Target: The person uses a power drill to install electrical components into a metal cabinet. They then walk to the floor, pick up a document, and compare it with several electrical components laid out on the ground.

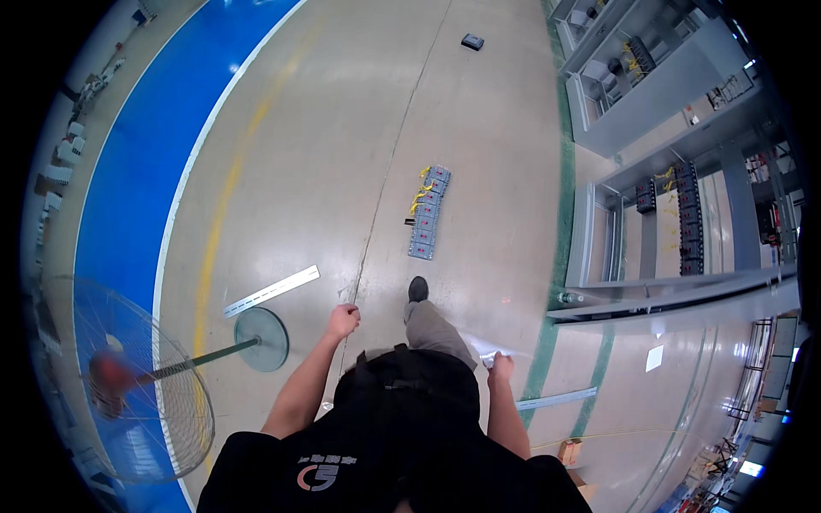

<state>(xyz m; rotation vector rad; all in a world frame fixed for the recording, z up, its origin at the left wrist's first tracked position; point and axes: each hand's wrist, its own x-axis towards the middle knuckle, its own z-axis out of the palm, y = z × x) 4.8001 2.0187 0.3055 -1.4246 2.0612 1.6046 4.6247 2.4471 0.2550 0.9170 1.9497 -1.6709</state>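
Observation:
My left hand [344,321] hangs out in front of my body, its fingers curled. Whatever it may hold is hidden. On the other side, my right hand [501,368] is closed at the edge of a small clear, shiny thing [487,357], plastic by its look. Both hands are well above the floor. Ahead of my dark shoe [418,289] lies a row of grey-blue circuit breakers [424,224] with red marks. Yellow wires [419,198] lie along its left side, with a small black piece [410,221] beside it.
A caged fan [145,376] on a round base [262,339] stands left, near a slotted metal strip [272,291]. Grey open cabinets [676,231] with breakers inside line the right. Another metal strip [558,398] lies right of me; a dark box [472,42] sits far ahead.

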